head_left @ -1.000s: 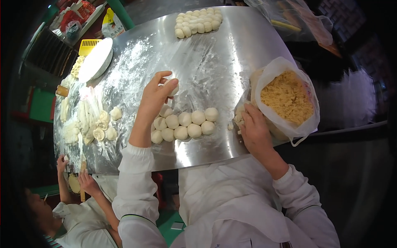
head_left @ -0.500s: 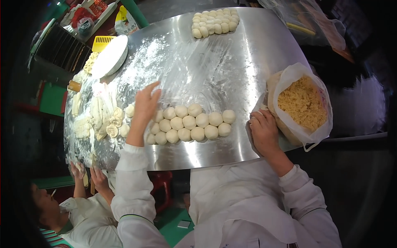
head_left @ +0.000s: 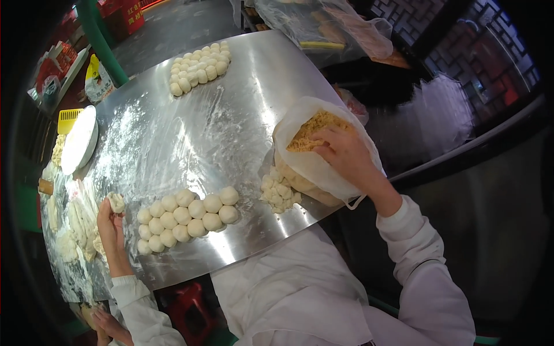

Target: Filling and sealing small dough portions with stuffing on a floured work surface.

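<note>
Dough piece (head_left: pixel 116 202) left, crumbly filling (head_left: pixel 309 134) right

Key relation: the dough piece lies far to the person's left, past the near end of the ball block; the filling is well apart from it, in the white bag (head_left: pixel 295 118) on the right. The block of dough balls (head_left: pixel 182 216) sits between, its long axis slanting from lower left to upper right. The piece looks roundish, with no clear long axis. Left hand is the one at the dough; right hand is the one at the filling.

Left hand (head_left: pixel 109 226): raised over the metal table (head_left: pixel 231 124), fingers closed lightly on the piece near the tips.

Right hand (head_left: pixel 346 151): inside the bag mouth, fingers partly curled, tips at the filling. Cannot tell whether any is gripped.

Change from half a second ago: right hand was low beside the bag, over the small dough lumps (head_left: pixel 280 190), now uncovered. Left hand was by the block with no piece visible; now further left, holding one. View has swung too.
</note>
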`<action>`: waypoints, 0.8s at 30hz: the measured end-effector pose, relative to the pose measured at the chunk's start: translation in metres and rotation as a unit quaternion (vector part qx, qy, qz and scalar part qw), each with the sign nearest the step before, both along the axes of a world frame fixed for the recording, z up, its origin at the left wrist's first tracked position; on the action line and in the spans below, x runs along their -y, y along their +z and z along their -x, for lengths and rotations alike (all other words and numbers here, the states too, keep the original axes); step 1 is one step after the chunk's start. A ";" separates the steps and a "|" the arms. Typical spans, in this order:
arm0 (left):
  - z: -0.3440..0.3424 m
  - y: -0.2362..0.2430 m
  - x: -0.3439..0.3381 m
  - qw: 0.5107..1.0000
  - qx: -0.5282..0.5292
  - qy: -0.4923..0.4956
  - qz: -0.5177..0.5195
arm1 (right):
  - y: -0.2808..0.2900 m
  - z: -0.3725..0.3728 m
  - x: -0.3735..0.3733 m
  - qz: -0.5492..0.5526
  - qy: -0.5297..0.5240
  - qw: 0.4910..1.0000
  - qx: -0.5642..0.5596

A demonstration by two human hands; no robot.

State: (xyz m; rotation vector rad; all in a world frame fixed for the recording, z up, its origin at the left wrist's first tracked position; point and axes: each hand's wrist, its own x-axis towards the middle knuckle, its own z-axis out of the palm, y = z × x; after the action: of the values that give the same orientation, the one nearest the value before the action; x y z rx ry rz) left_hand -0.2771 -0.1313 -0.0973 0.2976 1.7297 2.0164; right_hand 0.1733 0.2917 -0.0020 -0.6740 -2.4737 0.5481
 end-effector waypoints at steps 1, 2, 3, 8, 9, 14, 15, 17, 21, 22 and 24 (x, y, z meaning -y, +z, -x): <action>-0.019 0.014 -0.018 1.000 -0.001 0.002 -0.001 | 0.005 -0.004 -0.019 0.022 0.011 0.996 0.081; -0.041 0.028 -0.045 0.996 0.046 -0.041 -0.064 | 0.006 -0.009 -0.030 0.042 0.017 0.985 0.165; -0.063 0.044 -0.063 0.985 0.089 -0.079 -0.124 | 0.005 -0.009 -0.031 0.041 0.017 0.986 0.163; -0.149 0.075 -0.129 0.985 0.052 -0.161 -0.044 | -0.018 -0.002 -0.007 -0.029 0.176 0.968 0.175; -0.163 0.080 -0.138 0.980 0.072 -0.181 -0.034 | -0.020 -0.001 -0.010 -0.029 0.173 0.969 0.172; -0.214 0.105 -0.178 0.949 0.079 -0.298 -0.063 | -0.016 -0.001 -0.062 -0.030 0.041 0.991 0.124; -0.227 0.114 -0.190 0.939 0.090 -0.323 -0.081 | -0.016 -0.004 -0.067 -0.028 0.039 0.991 0.122; -0.248 0.122 -0.221 0.923 0.087 -0.357 -0.114 | -0.016 -0.008 -0.073 -0.036 0.057 0.989 0.129; -0.294 0.119 -0.298 0.907 -0.003 -0.407 -0.108 | -0.012 -0.014 -0.059 -0.024 0.079 0.988 0.132; -0.297 0.115 -0.305 0.906 -0.005 -0.409 -0.107 | -0.013 -0.017 -0.058 -0.015 0.078 0.985 0.151; -0.303 0.109 -0.317 0.792 -0.116 -0.584 0.134 | -0.012 -0.025 -0.057 -0.002 0.074 0.983 0.169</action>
State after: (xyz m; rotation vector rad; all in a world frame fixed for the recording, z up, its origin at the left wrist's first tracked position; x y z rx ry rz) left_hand 0.0255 0.1859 0.0119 1.1994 1.3249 0.8232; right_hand 0.1980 0.3485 -0.0139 -0.6277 -2.8601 0.5197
